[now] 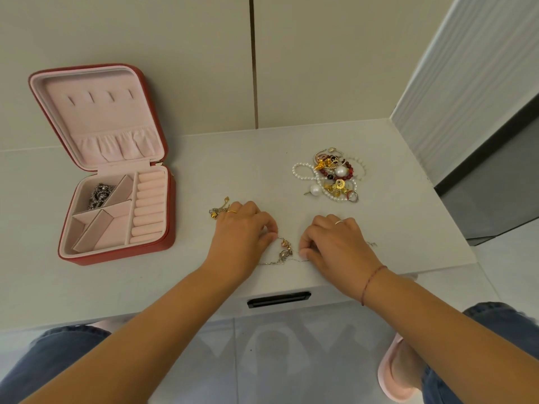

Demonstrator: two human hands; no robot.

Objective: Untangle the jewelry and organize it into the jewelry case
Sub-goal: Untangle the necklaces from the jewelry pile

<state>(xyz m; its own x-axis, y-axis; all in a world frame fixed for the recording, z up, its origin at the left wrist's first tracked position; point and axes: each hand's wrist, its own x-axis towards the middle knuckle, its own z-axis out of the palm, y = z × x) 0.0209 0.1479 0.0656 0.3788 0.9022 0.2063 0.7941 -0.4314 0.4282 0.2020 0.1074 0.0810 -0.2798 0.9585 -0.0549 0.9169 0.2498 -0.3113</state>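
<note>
Jewelry case [116,255]: red outside, pink inside, lying open on the left of the table [204,170], well apart from both hands.
Lid [96,112]: tilted back towards the wall, with a row of small slots up top and a gathered pocket along the bottom.
Compartments: a dark silver piece [99,195] lies heaped in the far-left section; slanted dividers cut up the rest of that side.
Ring rolls [148,205]: a column of pink padded rolls down the case's right side.
Tangled pile [329,176]: pearl strands, red beads, gold bits and a ring, all knotted together far right on the table, beyond the right hand.
Thin chain [284,249]: stretched between the two hands near the front edge, small pendants bunched at its middle; one end trails out past the right hand.
Left hand [242,231]: fingers curled, fingertips pinching the thin chain.
Right hand [335,243]: likewise curled and pinching the chain from the other side.
Gold piece [218,209]: on the table just beside the left hand's knuckles.
Edges: the hands work close to the table's front edge, above a dark drawer handle [278,298]; the right edge runs just past the pile.
Room: a broad stretch of tabletop lies between the case and the left hand.
</note>
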